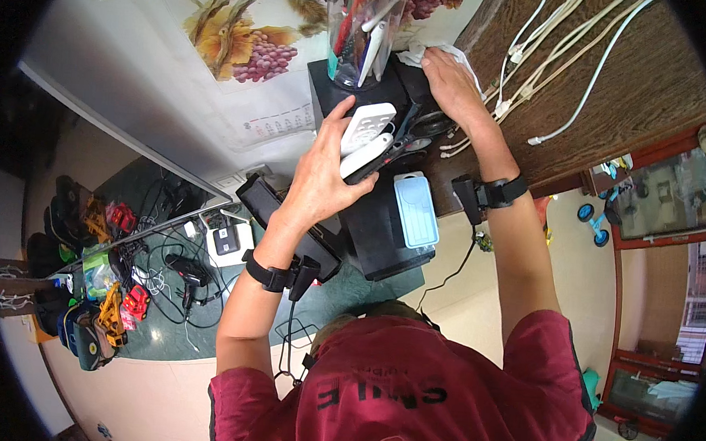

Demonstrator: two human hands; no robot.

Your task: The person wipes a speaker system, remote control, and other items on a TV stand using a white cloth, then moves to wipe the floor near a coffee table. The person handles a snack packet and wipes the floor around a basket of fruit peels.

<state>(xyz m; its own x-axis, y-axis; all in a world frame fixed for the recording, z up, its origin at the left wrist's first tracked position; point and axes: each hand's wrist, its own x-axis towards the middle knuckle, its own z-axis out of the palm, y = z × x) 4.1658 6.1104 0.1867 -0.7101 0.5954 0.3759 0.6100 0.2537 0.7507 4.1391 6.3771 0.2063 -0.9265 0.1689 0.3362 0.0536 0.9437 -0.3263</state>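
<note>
My left hand grips a bundle of remote controls. A white remote with several buttons shows on top, beside a plain white one and a dark one. With fingers stretched out, my right hand holds a white cloth against the far top end of a black speaker. A clear plastic jar of pens stands on a black box-shaped unit next to it. Nearer to me, a light-blue plastic case lies on another black box.
A large flat screen rises at the left. On the green tabletop are a white router, a hair dryer, tangled cables and toy vehicles. White cables hang by the brown wood panel at right.
</note>
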